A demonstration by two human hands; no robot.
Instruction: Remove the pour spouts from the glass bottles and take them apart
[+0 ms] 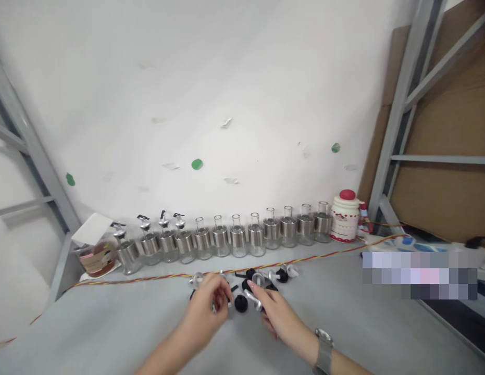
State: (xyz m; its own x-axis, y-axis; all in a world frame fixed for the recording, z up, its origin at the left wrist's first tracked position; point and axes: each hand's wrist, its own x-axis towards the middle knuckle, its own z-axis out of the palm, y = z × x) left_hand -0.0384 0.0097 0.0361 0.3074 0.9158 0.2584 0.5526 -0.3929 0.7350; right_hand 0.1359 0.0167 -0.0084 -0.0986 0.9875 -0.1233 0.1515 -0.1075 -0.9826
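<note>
Four spouted bottles [169,242] stood at left, probably lined along the wall [258,94] for working room. The left hand [209,302] curled inward — whether it gripped anything could not be told. Apart from it, past a loose black stopper [241,303], the right hand [280,313] pinched a silver spout [253,300], seemingly tilted for handling; eight open bottles [257,237] stood behind.

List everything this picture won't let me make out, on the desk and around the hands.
All in the head view:
- What the left hand holds, if anything: the hand itself hides it.
- The full shape of the silvery piece: the right hand covers part.
- What lies under the pixelated patch: the blocks mask it.
- The jar label's wording: too small and blurred.
</note>
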